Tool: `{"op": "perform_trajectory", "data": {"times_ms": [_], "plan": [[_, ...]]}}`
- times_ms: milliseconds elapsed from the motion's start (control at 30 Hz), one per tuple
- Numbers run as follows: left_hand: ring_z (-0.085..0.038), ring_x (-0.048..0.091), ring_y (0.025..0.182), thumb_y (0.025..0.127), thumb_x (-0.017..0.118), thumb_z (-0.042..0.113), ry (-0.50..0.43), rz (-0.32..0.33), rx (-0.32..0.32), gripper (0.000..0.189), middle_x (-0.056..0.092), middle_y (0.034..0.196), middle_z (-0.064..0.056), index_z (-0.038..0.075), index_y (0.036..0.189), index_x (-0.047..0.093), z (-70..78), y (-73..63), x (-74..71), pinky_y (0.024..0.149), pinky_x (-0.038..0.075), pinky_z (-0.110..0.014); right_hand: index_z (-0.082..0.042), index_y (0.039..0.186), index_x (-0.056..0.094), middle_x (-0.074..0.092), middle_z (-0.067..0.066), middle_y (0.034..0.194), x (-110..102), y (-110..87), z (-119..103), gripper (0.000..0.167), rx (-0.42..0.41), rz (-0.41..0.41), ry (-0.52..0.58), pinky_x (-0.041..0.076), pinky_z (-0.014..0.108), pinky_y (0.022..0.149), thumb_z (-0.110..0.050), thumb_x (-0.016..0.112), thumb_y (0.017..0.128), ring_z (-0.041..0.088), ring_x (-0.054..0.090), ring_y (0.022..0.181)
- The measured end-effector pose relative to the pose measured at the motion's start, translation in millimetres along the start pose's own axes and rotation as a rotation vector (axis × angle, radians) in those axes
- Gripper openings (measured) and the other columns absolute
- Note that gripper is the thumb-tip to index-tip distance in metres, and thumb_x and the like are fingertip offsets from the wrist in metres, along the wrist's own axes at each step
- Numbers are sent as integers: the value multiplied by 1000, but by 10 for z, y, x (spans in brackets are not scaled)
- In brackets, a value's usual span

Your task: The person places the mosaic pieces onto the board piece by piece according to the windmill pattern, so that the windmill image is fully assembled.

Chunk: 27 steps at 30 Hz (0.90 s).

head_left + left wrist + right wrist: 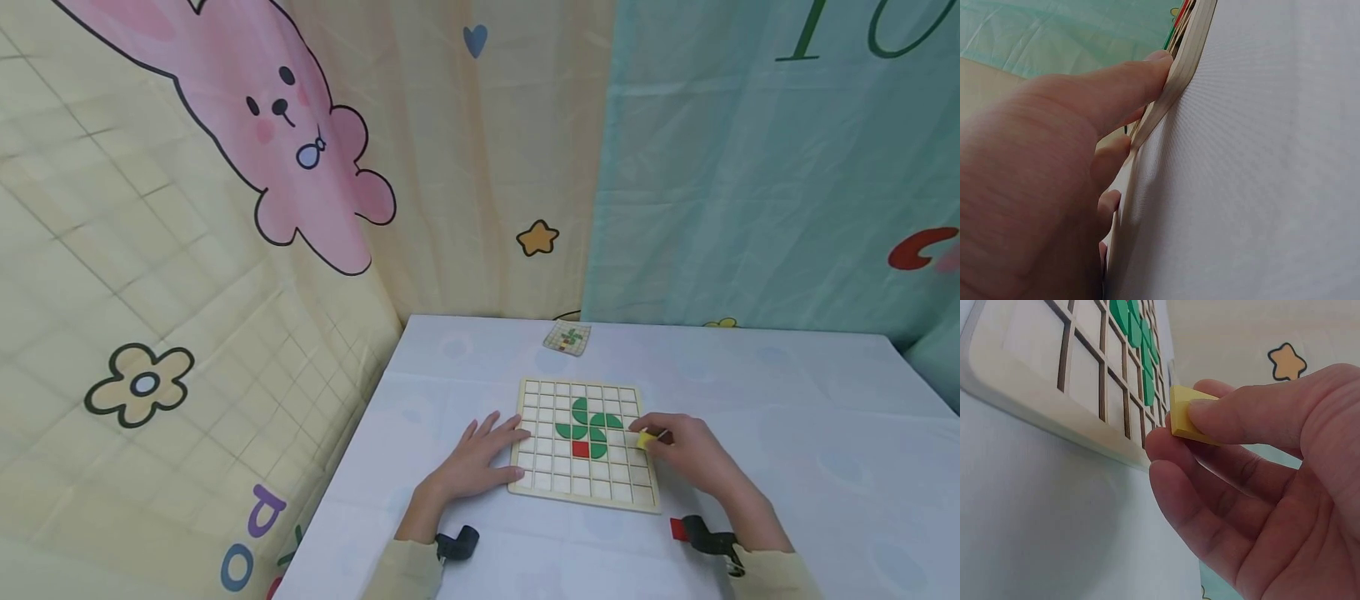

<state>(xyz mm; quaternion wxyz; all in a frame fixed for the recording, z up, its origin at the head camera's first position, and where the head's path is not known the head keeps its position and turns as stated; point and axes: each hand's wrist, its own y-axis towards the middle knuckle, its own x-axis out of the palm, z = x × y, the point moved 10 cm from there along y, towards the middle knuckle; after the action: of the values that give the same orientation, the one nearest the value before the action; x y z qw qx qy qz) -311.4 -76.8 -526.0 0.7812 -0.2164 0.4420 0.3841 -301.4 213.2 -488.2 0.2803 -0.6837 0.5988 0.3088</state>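
A square wooden grid board (543, 482) lies on the table. Several green rounded tiles (597, 450) form a pinwheel near its middle, with one red square tile (581, 449) just below them. My right hand (693, 454) pinches a yellow tile (1180, 415) between thumb and fingers, over the board's right edge. The right wrist view shows that tile as flat with straight edges. At the board's left edge, my left hand (480, 458) rests with spread fingers, its thumb (1141, 78) touching the wooden rim in the left wrist view.
Behind the board, near the table's far edge, lies a small pattern card (567, 338) with a similar green design. A white cloth covers the table (375, 517). Printed curtains (480, 167) hang behind and to the left.
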Motion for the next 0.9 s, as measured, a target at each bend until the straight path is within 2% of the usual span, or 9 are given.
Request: {"op": "perform_trajectory", "data": {"times_ms": [200, 367, 700, 900], "plan": [[-24, 6, 154, 96, 59, 53, -2, -4, -4, 62, 22, 165, 12, 32, 152, 44, -10, 17, 4, 122, 4, -55, -11, 113, 75, 69, 9, 118, 29, 23, -90, 27, -32, 1, 11, 56, 37, 76, 1, 69, 89, 21, 63, 92], [-23, 5, 154, 96, 58, 54, 4, -7, -11, 63, 21, 165, 13, 33, 153, 43, -24, 22, 14, 122, 3, -54, -12, 113, 75, 68, 9, 120, 77, 36, -149, 27, -20, -5, 10, 57, 41, 81, 0, 71, 89, 22, 63, 96], [-24, 5, 154, 96, 59, 53, 15, -10, -14, 63, 21, 165, 13, 32, 153, 43, -22, 18, 17, 122, 4, -54, -13, 107, 76, 70, 4, 109, 169, 71, -283, 22, -64, -13, 10, 56, 36, 76, -1, 72, 89, 19, 61, 88], [-24, 5, 154, 96, 59, 54, 10, -12, -14, 63, 22, 165, 12, 33, 153, 43, -15, 12, 15, 122, 4, -54, -13, 107, 76, 70, 3, 108, 231, 75, -347, 23, -65, -27, 22, 56, 36, 77, 0, 72, 88, 19, 60, 88]]}}
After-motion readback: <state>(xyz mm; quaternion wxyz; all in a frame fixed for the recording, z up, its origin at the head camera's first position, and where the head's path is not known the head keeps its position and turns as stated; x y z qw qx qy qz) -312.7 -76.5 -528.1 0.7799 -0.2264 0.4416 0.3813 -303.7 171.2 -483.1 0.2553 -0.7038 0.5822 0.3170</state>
